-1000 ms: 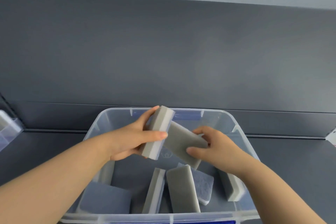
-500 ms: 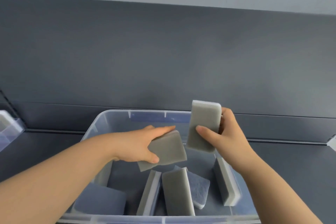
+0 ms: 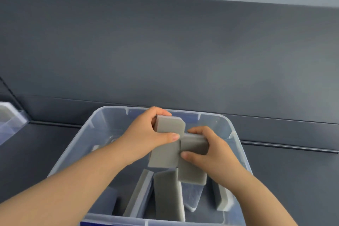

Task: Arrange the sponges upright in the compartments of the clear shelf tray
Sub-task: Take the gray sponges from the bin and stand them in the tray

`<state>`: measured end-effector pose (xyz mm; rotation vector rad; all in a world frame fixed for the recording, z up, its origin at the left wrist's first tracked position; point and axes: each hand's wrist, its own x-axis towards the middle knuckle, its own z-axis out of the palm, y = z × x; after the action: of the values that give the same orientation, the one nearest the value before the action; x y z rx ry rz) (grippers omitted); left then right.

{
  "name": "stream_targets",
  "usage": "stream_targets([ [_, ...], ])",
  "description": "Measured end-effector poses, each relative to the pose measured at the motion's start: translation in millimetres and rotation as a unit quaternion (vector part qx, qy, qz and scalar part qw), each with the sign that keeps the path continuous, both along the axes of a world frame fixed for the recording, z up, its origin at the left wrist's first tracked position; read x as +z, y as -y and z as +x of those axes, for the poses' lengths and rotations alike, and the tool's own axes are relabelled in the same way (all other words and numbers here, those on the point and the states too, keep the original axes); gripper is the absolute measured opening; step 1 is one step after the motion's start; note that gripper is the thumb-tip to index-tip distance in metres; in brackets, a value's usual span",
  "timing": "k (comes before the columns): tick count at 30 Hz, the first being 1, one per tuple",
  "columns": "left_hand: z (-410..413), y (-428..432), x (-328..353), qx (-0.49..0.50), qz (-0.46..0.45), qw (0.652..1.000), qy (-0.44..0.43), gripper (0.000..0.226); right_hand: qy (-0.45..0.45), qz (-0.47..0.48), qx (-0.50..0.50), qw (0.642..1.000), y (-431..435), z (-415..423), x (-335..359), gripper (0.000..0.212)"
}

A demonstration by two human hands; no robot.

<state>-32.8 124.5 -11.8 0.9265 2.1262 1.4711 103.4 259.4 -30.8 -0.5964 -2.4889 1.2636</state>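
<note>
Both hands are up over a clear storage bin [image 3: 80, 134], each with a grey sponge. The left hand [image 3: 145, 139] grips the first sponge [image 3: 165, 152], which stands nearly on end. Its fingers [image 3: 160, 113] hook over the top edge, the thumb lies across the near face, and most of the slab hangs below the thumb. The right hand [image 3: 212, 154] pinches the second sponge [image 3: 192, 170], with fingers [image 3: 199, 130] curled over the top and the thumb pressed on the near face. This sponge sits just past the left thumb tip and touches the first sponge, whose right edge covers part of it, so its full outline is hidden. I cannot tell what the darker band under the right fingers is.

Below both thumbs, down in the bin, the loose sponges [image 3: 168, 196] lean at odd angles. A leaning sponge [image 3: 222, 198] is partly behind the right wrist. A blurred sponge [image 3: 110, 200] shows only through the bin wall beside the left forearm. A pale piece [image 3: 192, 200] beneath the second sponge is too hazy to identify. The bin's near rim is cut off by the bottom of the view.

Well away from the left fingers, at the left edge, a corner of the clear shelf tray [image 3: 11, 121] shows on the dark counter [image 3: 293, 180]. Most of the tray is out of view, and the pale shape inside it is unclear.
</note>
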Motion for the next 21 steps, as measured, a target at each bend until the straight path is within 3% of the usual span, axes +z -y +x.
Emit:
stream_targets([
  [6,6.5,21.3,-8.9,-0.011,-0.061,0.996,-0.06,0.042,-0.041,0.042,-0.025,0.998,4.4,0.4,13.1,0.039],
  [13,-3.0,95.8,3.6,-0.042,-0.083,0.962,-0.256,0.048,-0.109,0.075,-0.068,0.989,72.9,-8.6,30.8,0.039],
  [16,-16.0,158.8,21.2,0.006,-0.074,0.915,-0.397,0.047,-0.156,0.086,-0.074,0.981,129.6,-24.2,43.2,0.043],
  [21,-43.0,287.4,34.2,0.083,-0.045,0.789,-0.607,0.033,-0.218,0.073,-0.054,0.972,247.7,-67.5,37.3,0.051],
])
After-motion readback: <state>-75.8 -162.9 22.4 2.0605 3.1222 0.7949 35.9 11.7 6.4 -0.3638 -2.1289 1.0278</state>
